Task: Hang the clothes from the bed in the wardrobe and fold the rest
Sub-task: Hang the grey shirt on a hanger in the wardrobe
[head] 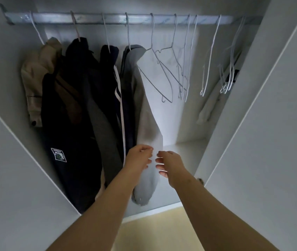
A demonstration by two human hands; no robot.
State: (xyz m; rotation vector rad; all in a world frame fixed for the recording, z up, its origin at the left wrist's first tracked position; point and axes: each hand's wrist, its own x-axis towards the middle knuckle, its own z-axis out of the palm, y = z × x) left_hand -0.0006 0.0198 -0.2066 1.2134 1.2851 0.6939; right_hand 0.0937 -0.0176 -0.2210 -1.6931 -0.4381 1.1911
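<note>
A light grey garment (148, 113) hangs on a wire hanger from the wardrobe rail (118, 19), right of three other hung clothes: beige (35, 77), black with a white patch (71, 109), and navy with a white stripe (113, 91). My left hand (138, 158) is at the grey garment's lower left edge, with its fingers curled on the fabric. My right hand (170, 164) is at the right edge, and its loosely curled fingertips touch the cloth. The bed is out of view.
Several empty wire hangers (180, 66) hang along the right half of the rail. A pale folded item (210, 104) leans in the right back corner. Both white wardrobe doors (270, 124) stand open at my sides. Yellow floor (155, 232) lies below the wardrobe base.
</note>
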